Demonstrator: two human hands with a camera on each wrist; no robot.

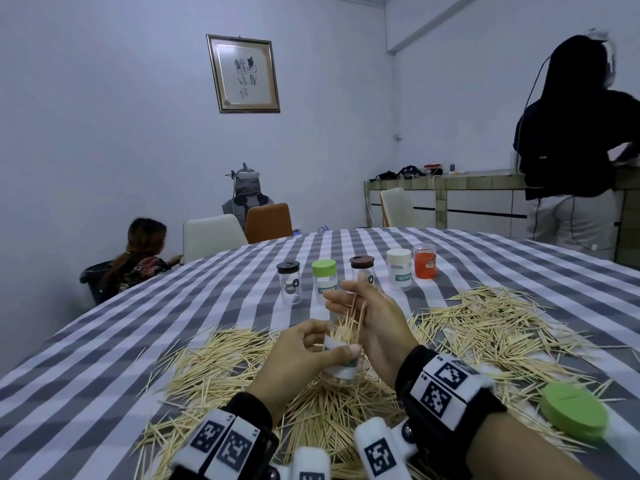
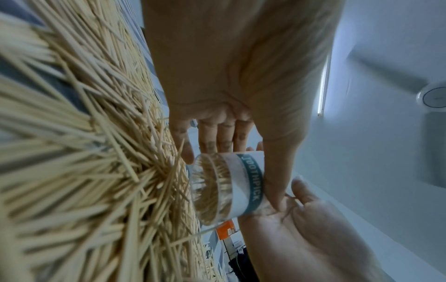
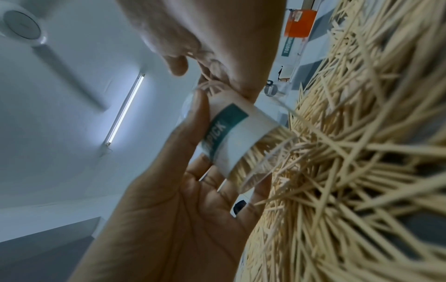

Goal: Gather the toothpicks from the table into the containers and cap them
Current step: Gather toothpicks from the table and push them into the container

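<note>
Open jar: part-filled, uncapped; left hand grips it, right hand pinches toothpicks above. Most toothpicks remain around it on the tabletop.

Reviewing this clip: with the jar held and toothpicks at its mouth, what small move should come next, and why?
Probably the right hand should lower its pinched toothpicks into the open jar and let go. The left hand holds the jar over the pile, sticks already poke from its mouth, and the green lid lies off to the side.
</note>
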